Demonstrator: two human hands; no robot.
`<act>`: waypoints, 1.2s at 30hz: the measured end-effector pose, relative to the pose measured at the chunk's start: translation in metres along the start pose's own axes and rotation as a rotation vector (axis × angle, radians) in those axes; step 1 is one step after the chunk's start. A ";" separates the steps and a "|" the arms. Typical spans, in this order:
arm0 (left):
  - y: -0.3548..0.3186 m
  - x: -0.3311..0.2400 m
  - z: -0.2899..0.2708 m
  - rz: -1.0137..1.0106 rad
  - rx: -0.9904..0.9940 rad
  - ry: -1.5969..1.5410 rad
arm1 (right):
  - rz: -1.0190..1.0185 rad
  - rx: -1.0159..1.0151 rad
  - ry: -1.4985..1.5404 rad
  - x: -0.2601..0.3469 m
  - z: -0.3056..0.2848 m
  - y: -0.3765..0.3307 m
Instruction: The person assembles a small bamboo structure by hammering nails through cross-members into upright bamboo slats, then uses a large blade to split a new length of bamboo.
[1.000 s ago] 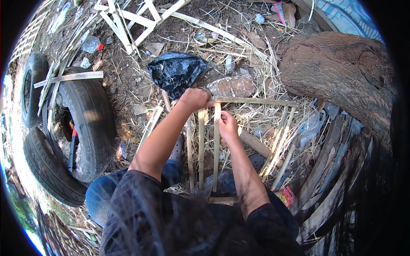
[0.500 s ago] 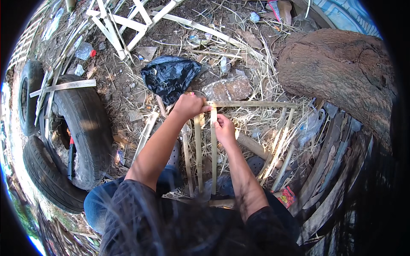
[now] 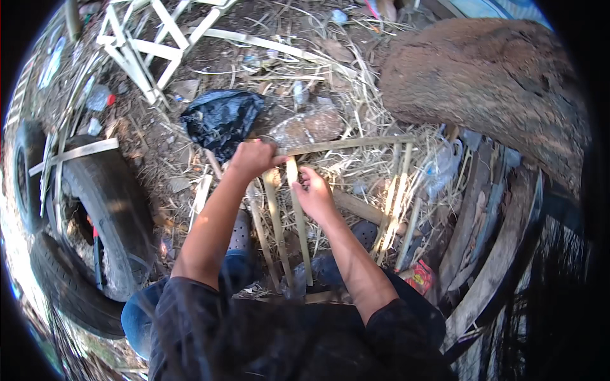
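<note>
Our left hand point(image 3: 254, 159) is clenched around the near end of a long bamboo crosspiece point(image 3: 346, 145), right where it meets the tops of the upright slats. Our right hand point(image 3: 314, 193) has its grip half curled beside the pale upright slat point(image 3: 297, 216), fingertips touching it near the top; whether it truly pinches the slat we cannot tell. We judge the step in hand to be seating that crosspiece against the uprights of a bamboo frame point(image 3: 394, 197), and the next move seems to call for a steady left hold while the right lines the slat up under the bar. The frame stands in front of our knees, over straw-littered ground point(image 3: 356, 108): thin split strips, yellow-green and dry, several running toward us and more standing at the right, the crosspiece lying level across their tops. Beyond the hands lie a flat grey stone point(image 3: 305, 127) and a crumpled black plastic bag point(image 3: 219, 117). At the left rest two old tyres point(image 3: 105, 216), at the far right a big brown mound point(image 3: 489, 82), and at the top a pale lattice of laths point(image 3: 146, 44).
</note>
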State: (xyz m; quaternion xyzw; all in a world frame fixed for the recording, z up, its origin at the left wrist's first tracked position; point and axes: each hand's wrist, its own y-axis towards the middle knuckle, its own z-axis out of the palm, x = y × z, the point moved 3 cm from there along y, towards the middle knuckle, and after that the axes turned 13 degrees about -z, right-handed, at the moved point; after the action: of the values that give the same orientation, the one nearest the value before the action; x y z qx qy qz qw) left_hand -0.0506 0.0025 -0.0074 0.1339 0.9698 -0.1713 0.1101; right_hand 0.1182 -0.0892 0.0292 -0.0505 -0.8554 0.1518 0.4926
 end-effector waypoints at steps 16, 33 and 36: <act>0.004 -0.011 -0.009 -0.019 0.180 -0.009 | 0.569 0.277 -0.245 -0.257 -0.283 -0.204; -0.001 -0.002 -0.008 -0.029 0.159 0.076 | 0.727 -0.145 -0.330 -0.086 -0.344 -0.233; 0.000 -0.003 -0.006 0.012 0.118 0.046 | 0.586 -0.131 -0.309 -0.027 -0.321 -0.204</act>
State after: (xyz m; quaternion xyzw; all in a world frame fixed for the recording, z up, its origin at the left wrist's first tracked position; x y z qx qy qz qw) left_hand -0.0489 0.0041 -0.0016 0.1498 0.9595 -0.2245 0.0807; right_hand 0.4209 -0.2217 0.2204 -0.3022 -0.8769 0.2376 0.2885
